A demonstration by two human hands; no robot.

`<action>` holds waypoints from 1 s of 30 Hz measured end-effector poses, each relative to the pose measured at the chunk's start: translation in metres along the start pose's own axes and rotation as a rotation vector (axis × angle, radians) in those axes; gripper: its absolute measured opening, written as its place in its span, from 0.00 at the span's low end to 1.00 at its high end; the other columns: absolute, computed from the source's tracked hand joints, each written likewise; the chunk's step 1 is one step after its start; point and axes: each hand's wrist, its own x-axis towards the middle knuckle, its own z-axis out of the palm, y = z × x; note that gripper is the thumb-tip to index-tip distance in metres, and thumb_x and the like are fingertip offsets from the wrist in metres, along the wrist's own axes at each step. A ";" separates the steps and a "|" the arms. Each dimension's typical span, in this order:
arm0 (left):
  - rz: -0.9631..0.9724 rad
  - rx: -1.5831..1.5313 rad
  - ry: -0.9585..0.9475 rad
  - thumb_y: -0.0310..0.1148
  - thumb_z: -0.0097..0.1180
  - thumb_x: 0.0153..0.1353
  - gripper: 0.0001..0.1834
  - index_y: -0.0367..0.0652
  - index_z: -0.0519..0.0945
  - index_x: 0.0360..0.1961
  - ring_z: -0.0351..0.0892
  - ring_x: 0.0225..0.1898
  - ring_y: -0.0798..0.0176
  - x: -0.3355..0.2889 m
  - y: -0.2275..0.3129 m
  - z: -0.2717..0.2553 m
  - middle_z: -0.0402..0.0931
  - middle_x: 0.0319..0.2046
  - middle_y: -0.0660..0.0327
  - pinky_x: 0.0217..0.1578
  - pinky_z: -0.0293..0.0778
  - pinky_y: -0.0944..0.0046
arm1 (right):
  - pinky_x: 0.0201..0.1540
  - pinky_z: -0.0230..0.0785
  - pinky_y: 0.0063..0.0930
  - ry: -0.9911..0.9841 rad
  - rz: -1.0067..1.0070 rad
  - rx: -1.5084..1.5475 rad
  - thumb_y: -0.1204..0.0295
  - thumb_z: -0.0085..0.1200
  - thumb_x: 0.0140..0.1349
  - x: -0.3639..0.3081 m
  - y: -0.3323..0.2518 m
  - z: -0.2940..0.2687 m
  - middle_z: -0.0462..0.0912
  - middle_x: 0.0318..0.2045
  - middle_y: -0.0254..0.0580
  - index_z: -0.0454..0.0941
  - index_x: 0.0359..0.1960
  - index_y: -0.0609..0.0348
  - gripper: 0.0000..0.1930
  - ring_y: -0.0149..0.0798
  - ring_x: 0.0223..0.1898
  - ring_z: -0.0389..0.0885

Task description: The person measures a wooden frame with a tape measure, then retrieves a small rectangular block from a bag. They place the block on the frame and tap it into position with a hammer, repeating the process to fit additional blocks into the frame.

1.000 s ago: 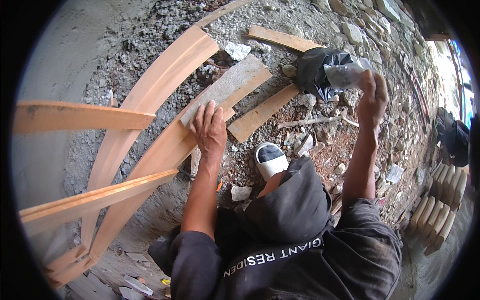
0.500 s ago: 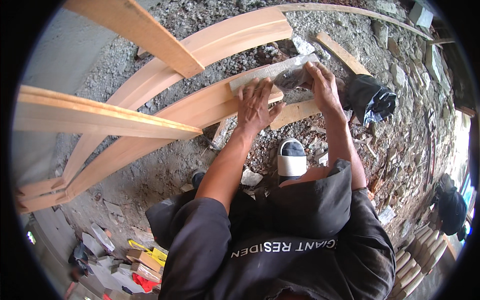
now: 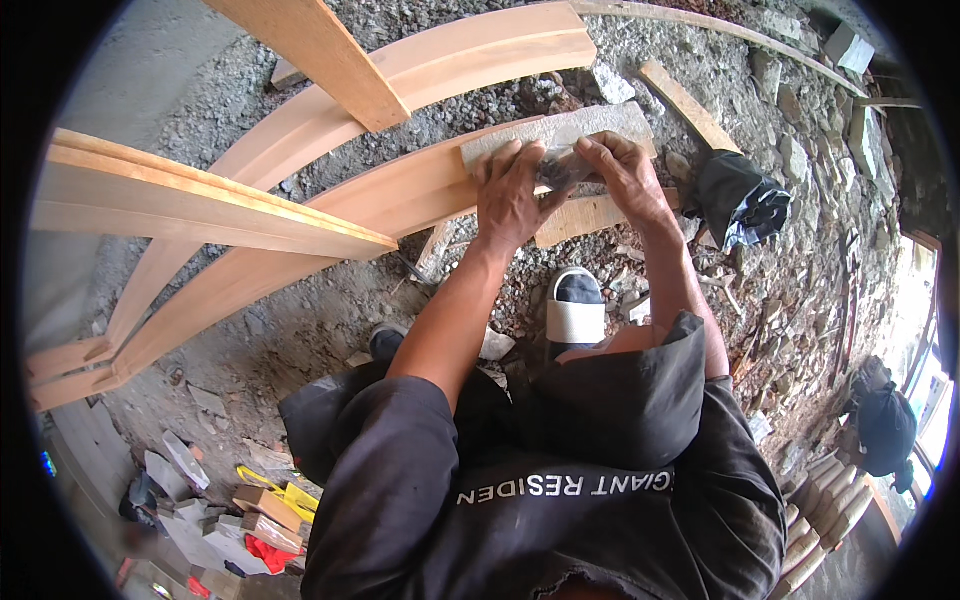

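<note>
A small see-through plastic bag (image 3: pixel 566 166), its contents too unclear to name, is stretched between my two hands. My left hand (image 3: pixel 510 195) has its fingers curled at the bag's left side, knuckles against a rough grey slab (image 3: pixel 600 120). On the right, my right hand (image 3: pixel 630 178) pinches the bag between thumb and fingers. The slab lies just beyond both hands, its left end over the end of a curved wooden frame piece (image 3: pixel 410 208).
A second curved timber (image 3: pixel 480 60) runs beyond, with planks (image 3: pixel 320 60) (image 3: pixel 210 205) reaching in from the left. A black bag (image 3: pixel 738 195) sits right of my hands on rubble. Short wood pieces (image 3: pixel 690 105) (image 3: pixel 590 220) lie around. My sandalled foot (image 3: pixel 575 310) stands close below.
My right hand has come left and down off the slab's far end, bringing the plastic bag toward my left hand. My left hand's spread fingers have curled in at the bag.
</note>
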 end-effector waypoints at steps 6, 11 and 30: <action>-0.029 0.027 -0.025 0.49 0.66 0.49 0.33 0.41 0.73 0.50 0.67 0.54 0.60 0.000 0.002 -0.008 0.76 0.44 0.58 0.58 0.54 0.54 | 0.31 0.74 0.25 0.402 -0.335 -0.574 0.68 0.58 0.59 -0.032 -0.042 0.005 0.81 0.29 0.45 0.79 0.36 0.63 0.10 0.36 0.28 0.80; -0.026 0.068 -0.048 0.42 0.68 0.44 0.31 0.45 0.72 0.49 0.68 0.54 0.59 0.002 0.004 -0.012 0.76 0.47 0.61 0.58 0.54 0.52 | 0.30 0.73 0.33 0.089 -0.432 -0.858 0.65 0.62 0.54 -0.044 -0.036 0.024 0.79 0.28 0.42 0.81 0.30 0.58 0.10 0.40 0.26 0.81; -0.070 0.020 -0.033 0.42 0.67 0.45 0.28 0.49 0.72 0.48 0.67 0.56 0.59 -0.003 0.002 -0.005 0.74 0.49 0.63 0.59 0.53 0.51 | 0.39 0.72 0.36 0.126 -0.147 -0.903 0.61 0.59 0.52 -0.011 -0.026 0.032 0.78 0.33 0.48 0.81 0.36 0.58 0.15 0.44 0.34 0.80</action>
